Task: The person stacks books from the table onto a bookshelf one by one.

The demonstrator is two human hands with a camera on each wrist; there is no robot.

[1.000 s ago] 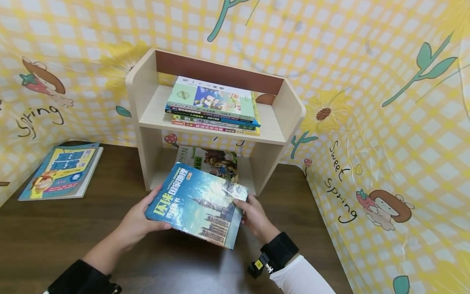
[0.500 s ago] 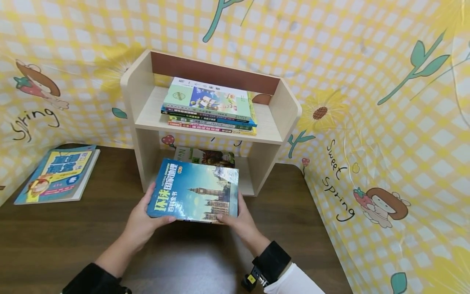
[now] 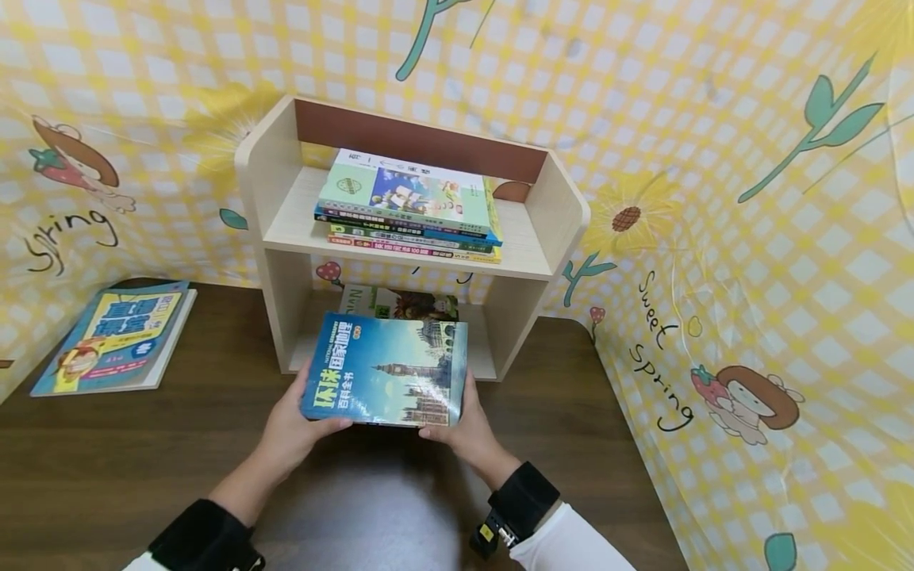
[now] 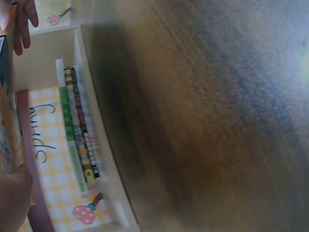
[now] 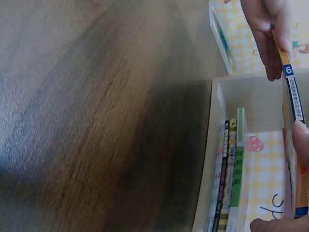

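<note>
A blue book (image 3: pixel 385 369) with a clock tower on its cover is held face up in front of the small bookshelf (image 3: pixel 274 309). My left hand (image 3: pixel 291 424) grips its left edge, thumb on the near edge. At the near right corner my right hand (image 3: pixel 471 428) grips it, thumb along the front. The book's spine (image 5: pixel 293 92), marked 6, faces me in the right wrist view, with fingers beneath. Behind it on the lower shelf lies a stack of several books, the top one (image 3: pixel 400 302) partly covered in the head view; their spines (image 4: pixel 79 125) show in the left wrist view.
On the upper shelf rests a flat stack of several books (image 3: pixel 407 194). Another blue and yellow book (image 3: pixel 114 337) lies on the dark wooden table (image 3: pixel 571 444) at left. Yellow checked cloth (image 3: pixel 678 103) hangs behind and at the sides.
The blue book has turned from a slant to nearly square with the bookshelf. My right hand has shifted from its right edge down to the near right corner.
</note>
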